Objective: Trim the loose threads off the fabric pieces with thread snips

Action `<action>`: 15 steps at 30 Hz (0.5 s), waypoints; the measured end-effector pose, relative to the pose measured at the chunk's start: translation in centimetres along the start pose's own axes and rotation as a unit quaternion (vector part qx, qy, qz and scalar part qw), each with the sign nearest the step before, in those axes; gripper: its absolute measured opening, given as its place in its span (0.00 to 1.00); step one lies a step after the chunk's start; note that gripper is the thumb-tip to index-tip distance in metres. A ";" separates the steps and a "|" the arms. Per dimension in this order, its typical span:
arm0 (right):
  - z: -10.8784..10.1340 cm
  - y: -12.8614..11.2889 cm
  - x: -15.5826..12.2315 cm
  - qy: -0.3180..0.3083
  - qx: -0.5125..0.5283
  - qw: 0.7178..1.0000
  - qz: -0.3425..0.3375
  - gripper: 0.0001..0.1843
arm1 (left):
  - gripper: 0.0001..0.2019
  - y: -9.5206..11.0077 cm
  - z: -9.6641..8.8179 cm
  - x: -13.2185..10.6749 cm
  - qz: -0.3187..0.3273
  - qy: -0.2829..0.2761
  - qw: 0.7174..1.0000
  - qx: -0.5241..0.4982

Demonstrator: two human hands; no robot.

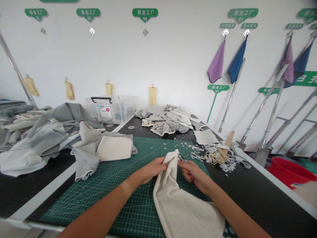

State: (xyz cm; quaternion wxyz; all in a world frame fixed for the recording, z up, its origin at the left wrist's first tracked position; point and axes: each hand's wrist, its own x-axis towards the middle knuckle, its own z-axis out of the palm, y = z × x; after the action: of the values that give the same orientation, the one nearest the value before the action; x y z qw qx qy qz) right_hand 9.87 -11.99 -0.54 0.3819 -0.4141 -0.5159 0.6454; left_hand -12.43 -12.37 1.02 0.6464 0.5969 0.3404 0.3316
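A cream fabric piece (178, 201) drapes from my hands down toward the near edge of the green cutting mat (116, 198). My left hand (153, 169) pinches its upper corner from the left. My right hand (191, 172) is closed around a small metal thread snipper (181, 158) whose tip touches the same corner. Both hands hover just above the mat's middle.
Grey and cream fabric piles (49, 135) lie at the left, another heap (168, 122) at the back. Fabric scraps and gold-handled scissors (213, 158) sit to the right. A clear plastic bin (111, 109) stands behind. A red basin (289, 172) is beyond the table's right edge.
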 end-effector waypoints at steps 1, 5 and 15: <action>0.1 0.1 0.1 0.006 -0.007 1.000 0.004 0.26 | 0.24 0.0 0.0 0.0 -0.001 -0.003 1.000 0.013; 0.6 0.2 0.4 0.056 -0.057 0.997 0.016 0.25 | 0.23 0.0 0.1 -0.2 -0.015 -0.030 0.999 0.025; 0.5 0.6 0.5 0.080 -0.069 0.994 0.003 0.23 | 0.22 -0.1 0.3 0.0 -0.001 -0.030 0.999 0.016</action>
State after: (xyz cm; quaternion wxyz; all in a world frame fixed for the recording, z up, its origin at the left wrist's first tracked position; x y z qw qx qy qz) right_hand 9.15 -11.81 -1.11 0.3903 -0.4911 -0.5256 0.5746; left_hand -12.18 -12.55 0.97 0.6471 0.6162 0.3267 0.3080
